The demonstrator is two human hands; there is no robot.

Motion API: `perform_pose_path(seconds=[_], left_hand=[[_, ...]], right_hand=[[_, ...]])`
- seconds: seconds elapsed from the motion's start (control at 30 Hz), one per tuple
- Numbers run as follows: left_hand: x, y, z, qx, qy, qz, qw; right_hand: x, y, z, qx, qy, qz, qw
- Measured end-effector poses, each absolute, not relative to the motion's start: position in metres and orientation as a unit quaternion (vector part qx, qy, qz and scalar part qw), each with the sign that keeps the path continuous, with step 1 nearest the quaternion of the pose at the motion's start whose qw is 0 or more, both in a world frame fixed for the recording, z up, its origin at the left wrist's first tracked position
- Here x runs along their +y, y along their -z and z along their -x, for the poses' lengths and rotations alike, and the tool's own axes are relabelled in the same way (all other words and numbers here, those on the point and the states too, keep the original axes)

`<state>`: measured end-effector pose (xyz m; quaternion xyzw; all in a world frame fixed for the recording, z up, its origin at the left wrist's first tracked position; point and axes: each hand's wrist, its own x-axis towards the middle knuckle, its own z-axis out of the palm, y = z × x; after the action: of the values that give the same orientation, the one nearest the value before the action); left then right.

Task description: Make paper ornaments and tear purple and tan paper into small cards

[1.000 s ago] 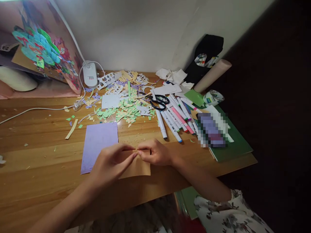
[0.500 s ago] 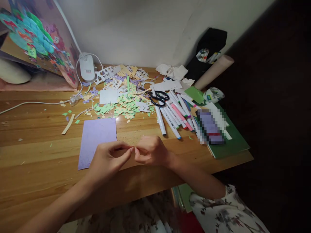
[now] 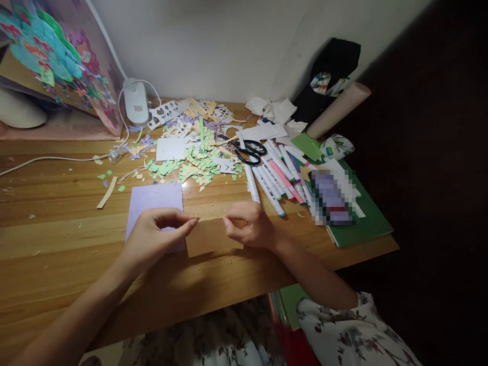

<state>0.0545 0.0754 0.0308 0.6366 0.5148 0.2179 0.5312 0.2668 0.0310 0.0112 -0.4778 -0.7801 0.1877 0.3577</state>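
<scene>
A piece of tan paper [image 3: 213, 237] hangs between my two hands, its top edge pinched at both ends. My left hand [image 3: 158, 231] closes thumb and fingertips on its upper left corner. At the upper right, my right hand [image 3: 248, 223] grips the same edge, fingers curled in. Under and behind my left hand lies a flat sheet of purple paper [image 3: 156, 197], partly covered by that hand. Black-handled scissors [image 3: 249, 151] rest beyond my right hand, among paper scraps and markers.
Cut paper scraps [image 3: 202, 162] are heaped at the back. Several markers [image 3: 274, 178] lie at centre right, near a blurred phone [image 3: 331, 198] on a green book [image 3: 366, 223]. A white power strip [image 3: 136, 104] with cable stands by the wall. A paper roll [image 3: 339, 109] leans back right.
My hands have moved apart, the left to the left and the right to the right. The tan paper now shows spread between them; earlier they met, hiding it.
</scene>
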Motion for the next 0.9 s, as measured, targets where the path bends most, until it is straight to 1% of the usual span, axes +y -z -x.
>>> perform_pose_path(seconds=[0.1,0.17,0.23,0.33,0.43,0.53,0.67,0.73,0.9], left_hand=[[0.087,-0.031,-0.046,0.557,-0.277,-0.64,0.452],[0.091,-0.031,-0.045,0.571,-0.317,-0.629,0.422],[0.09,-0.03,-0.049,0.554,-0.318,-0.625,0.449],[0.078,-0.027,-0.061,0.498,-0.246,-0.64,0.531],[0.065,-0.021,-0.069,0.48,-0.203,-0.642,0.562],[0.061,-0.017,-0.069,0.483,-0.234,-0.619,0.574],[0.063,-0.015,-0.067,0.484,-0.275,-0.562,0.612],[0.063,-0.016,-0.068,0.489,-0.278,-0.534,0.631],[0.065,-0.019,-0.066,0.488,-0.271,-0.502,0.661]], right_hand=[[0.035,-0.016,-0.279,-0.744,-0.228,0.502,0.377],[0.037,-0.018,-0.284,-0.716,-0.256,0.523,0.384],[0.038,-0.018,-0.285,-0.71,-0.279,0.528,0.374],[0.037,-0.015,-0.28,-0.726,-0.307,0.506,0.349],[0.035,-0.011,-0.274,-0.744,-0.324,0.494,0.313],[0.036,-0.011,-0.273,-0.744,-0.33,0.507,0.282],[0.039,-0.014,-0.275,-0.738,-0.356,0.504,0.274],[0.04,-0.016,-0.277,-0.738,-0.37,0.497,0.266],[0.044,-0.021,-0.294,-0.74,-0.419,0.478,0.218]])
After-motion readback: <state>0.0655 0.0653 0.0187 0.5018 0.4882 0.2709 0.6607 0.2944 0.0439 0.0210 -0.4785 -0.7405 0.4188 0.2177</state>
